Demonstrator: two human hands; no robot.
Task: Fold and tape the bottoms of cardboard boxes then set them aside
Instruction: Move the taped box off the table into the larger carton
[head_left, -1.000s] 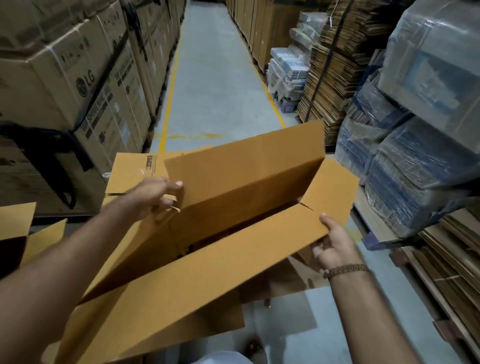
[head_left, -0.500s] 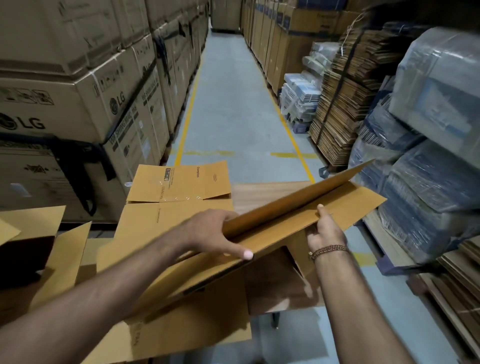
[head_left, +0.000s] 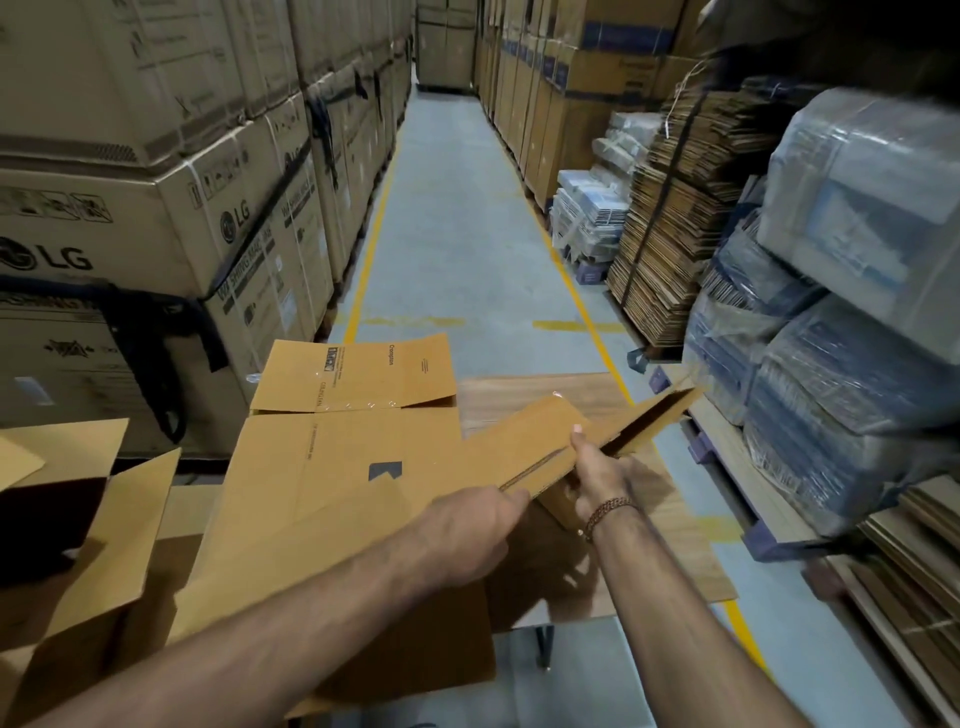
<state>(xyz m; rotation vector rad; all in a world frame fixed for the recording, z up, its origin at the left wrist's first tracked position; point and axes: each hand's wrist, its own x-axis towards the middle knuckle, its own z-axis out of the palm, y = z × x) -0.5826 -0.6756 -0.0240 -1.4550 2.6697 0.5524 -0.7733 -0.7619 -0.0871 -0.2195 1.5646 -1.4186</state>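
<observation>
A brown cardboard box (head_left: 353, 499) lies tilted and nearly flattened across the wooden table (head_left: 597, 395) in front of me. Its top panel carries small print and a dark square mark. My left hand (head_left: 467, 535) grips the near edge of the box, fingers curled over the cardboard. My right hand (head_left: 597, 473), with a beaded bracelet on the wrist, holds the long flap edge that runs up to the right, thumb on top. The flap's far end (head_left: 670, 410) gapes slightly open. An upright flap with printed text (head_left: 358, 374) stands at the box's far side.
An open cardboard box (head_left: 67, 525) sits at my left. Stacked LG cartons (head_left: 171, 218) wall the left side. Bundled flat cardboard (head_left: 670, 244) and wrapped bundles (head_left: 852, 322) fill pallets on the right. A grey aisle (head_left: 457, 223) with yellow lines runs ahead.
The box has gone from open and upright to pressed nearly flat and lower. My left hand slid rightward along the edge toward my right hand, and my view rose up the aisle.
</observation>
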